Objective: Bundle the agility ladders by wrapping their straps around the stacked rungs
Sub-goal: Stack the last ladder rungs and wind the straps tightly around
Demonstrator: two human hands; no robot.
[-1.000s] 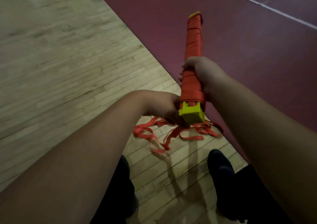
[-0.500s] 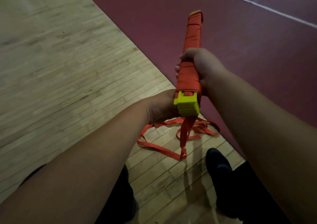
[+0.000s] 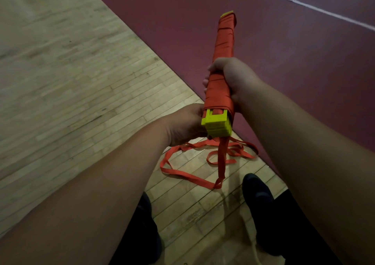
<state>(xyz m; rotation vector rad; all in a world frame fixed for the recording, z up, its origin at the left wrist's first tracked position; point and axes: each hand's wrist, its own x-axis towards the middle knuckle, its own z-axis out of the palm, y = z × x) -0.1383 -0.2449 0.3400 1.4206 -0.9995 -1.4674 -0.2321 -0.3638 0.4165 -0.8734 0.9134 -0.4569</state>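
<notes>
While my right hand (image 3: 233,78) clamps round the middle of the stack (image 3: 218,122), fingers curled over its far side, my left hand (image 3: 183,124) sits curled against the near end, touching the yellow rung ends. Its fingers are hidden under the stack, so I cannot tell whether they pinch the strap (image 3: 224,39) or only prop the end. My hands are apart, one ahead of the other along the stack. I hold it in the air, tilted away from me, over the line where the wood floor (image 3: 81,82) meets the maroon mat (image 3: 294,58).

The strap covers the stack from the far tip to just short of the near end. The slack (image 3: 190,176) hangs from under the yellow ends and lies in loops on the floor ahead of my shoes (image 3: 257,191).

I judge the wrapping nearly done, with nothing tied off yet. If my left hand lets the tension go, the last turns could loosen and slide off the near end, which sits lower. The loops cross each other, so pulling them up fast could snarl them, or one could catch under a shoe. If my right grip eases, the flat rungs could slip out toward me.
</notes>
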